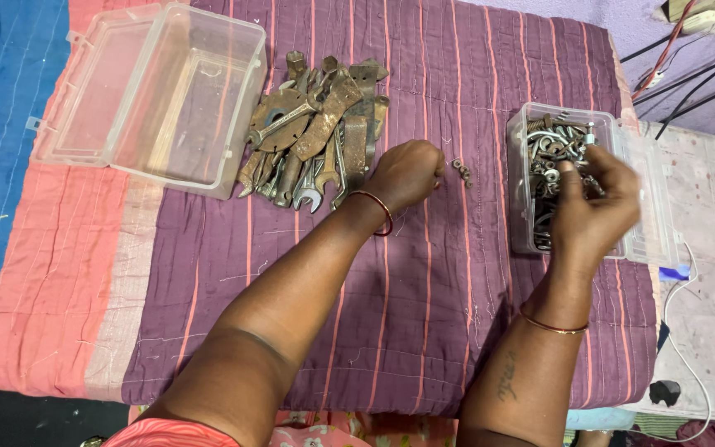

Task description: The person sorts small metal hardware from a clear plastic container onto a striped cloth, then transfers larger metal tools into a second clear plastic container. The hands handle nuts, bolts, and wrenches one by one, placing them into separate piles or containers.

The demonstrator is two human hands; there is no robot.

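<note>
Left hand [405, 174] curled into a loose fist; right hand [593, 207] raised, fingers [571, 178] pinched.

Two clear plastic boxes: an empty hinged one [155, 95] at ten o'clock; a hardware-filled one [577, 182] at two o'clock. One heap of rusty steel spanners [312, 136] at twelve; two bare hands.

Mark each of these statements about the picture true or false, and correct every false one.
1. The right hand is over the clear box of small metal parts. True.
2. The rusty spanners lie inside the open empty box. False: they lie in a heap on the striped cloth, beside that box.
3. The left hand is closed into a loose fist beside a few small nuts. True.
4. Both wrists are bare. False: each wrist wears a bangle.
5. The empty box has its lid shut. False: the lid is folded open.
</note>
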